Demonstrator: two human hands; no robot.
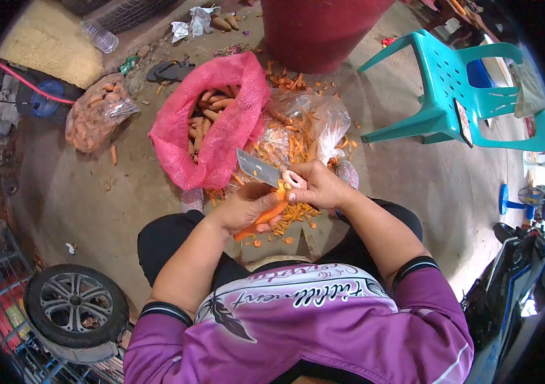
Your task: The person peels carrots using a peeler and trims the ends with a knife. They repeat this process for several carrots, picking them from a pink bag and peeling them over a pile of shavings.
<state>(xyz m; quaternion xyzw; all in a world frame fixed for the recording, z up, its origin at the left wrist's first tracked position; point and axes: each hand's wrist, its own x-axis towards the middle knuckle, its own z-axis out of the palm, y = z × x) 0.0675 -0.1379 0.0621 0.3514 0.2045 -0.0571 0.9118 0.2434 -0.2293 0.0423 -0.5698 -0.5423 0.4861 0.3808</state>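
My left hand (pixel 254 206) is wrapped round a bright orange carrot (pixel 271 214), which points up and to the right. My right hand (pixel 317 185) grips a knife (pixel 258 169) by its pale handle. The broad, flat blade reaches out to the left, just above the carrot's upper end. Orange peelings (pixel 298 216) litter the ground under both hands. Beyond them lies a clear plastic bag (pixel 330 121) with more orange pieces in and around it. An open pink mesh sack (pixel 179 137) full of unpeeled carrots (pixel 211 115) stands just past my left hand.
A large red tub (pixel 320 32) stands ahead, with a green plastic chair (pixel 439 83) to its right. At left are a bag of carrots (pixel 99 115) and a wheel (pixel 75 301). A motorcycle (pixel 509 281) is at right. A dark slipper (pixel 169 72) lies behind the sack.
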